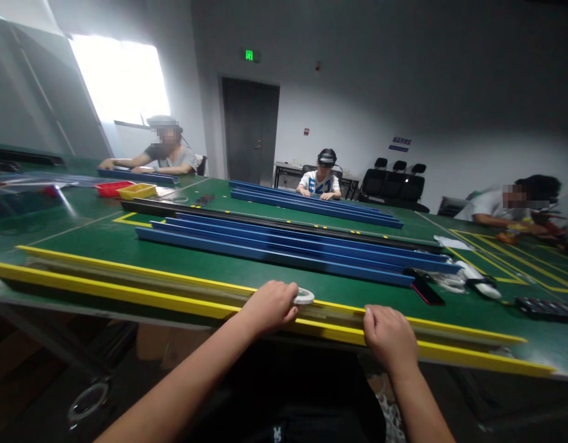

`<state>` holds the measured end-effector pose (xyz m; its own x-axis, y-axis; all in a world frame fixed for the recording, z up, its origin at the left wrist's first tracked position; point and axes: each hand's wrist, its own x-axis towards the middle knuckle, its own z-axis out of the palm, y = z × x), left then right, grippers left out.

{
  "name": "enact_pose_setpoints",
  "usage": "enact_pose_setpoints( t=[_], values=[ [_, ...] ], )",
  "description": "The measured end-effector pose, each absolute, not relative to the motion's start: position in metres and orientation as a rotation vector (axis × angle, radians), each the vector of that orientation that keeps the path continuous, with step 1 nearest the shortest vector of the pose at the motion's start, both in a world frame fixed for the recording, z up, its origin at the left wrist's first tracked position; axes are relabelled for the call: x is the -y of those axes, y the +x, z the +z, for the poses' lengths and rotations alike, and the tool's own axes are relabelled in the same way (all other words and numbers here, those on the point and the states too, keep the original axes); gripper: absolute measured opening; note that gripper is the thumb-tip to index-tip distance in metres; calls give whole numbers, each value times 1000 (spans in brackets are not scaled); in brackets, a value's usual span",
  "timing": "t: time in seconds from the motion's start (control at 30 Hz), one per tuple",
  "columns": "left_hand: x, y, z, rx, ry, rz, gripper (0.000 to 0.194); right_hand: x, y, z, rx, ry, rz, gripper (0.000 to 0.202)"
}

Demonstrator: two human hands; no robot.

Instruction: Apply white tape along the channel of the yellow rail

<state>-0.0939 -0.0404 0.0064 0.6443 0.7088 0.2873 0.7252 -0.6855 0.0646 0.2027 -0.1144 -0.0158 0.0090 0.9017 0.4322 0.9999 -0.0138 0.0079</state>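
Clock: wearer at centre, 12 = straight ahead.

Nearest: left hand (271, 306) at 12, over the yellow-edged channel (140, 294). Fingers curled in, no visible gap, white tape roll (304, 297) pinched on its inner side; far fingertips hidden. Right hand (391, 337) at 1, fist closed round the channel's near wall, thumb on top; undersides of those fingers not visible.

Channel lies along the near edge of the green desk (94, 240), running 10 to 2, trough facing up. Tape roll sits at the channel's far wall, between the hands, nearer the left.

Next out: blue channels (274, 253) side by side at 12, roughly parallel to the yellow-edged one. Phone (423, 287) at 1, just beside their right end; white device (480, 283) with cables further toward 2. Black rail (265, 223) right behind the blue ones.

Further: red tray (112, 188) and yellow tray (138, 191) at 11, adjacent. More blue channels at 12. Co-workers seated at 11, 12 and 2. Grey door (251, 129) in the back wall, just left of 12.
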Motion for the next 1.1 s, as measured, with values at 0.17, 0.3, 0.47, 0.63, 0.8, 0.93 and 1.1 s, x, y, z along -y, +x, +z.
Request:
enact_pose_setpoints(
  t=[0.17,0.3,0.47,0.63,0.8,0.93,1.1],
  values=[
    [28,-148,8,1360,-2774,-505,11,102,140,-3,1979,-2026,-350,42],
    [25,-185,12,1494,-2783,-539,11,94,107,-6,1980,-1961,-282,44],
    [22,-196,14,1559,-2805,-625,14,88,99,-8,1957,-1933,-177,43],
    [30,-174,19,1455,-2953,-846,18,86,95,11,2051,-1361,86,54],
    [42,-135,22,1271,-3173,-1117,18,84,80,33,2065,-935,485,39],
    [43,-115,23,1220,-3132,-1343,23,82,81,40,1999,-1017,534,30],
    [46,-109,33,1237,-2982,-1578,29,86,97,43,2036,-1106,260,26]
  ],
)
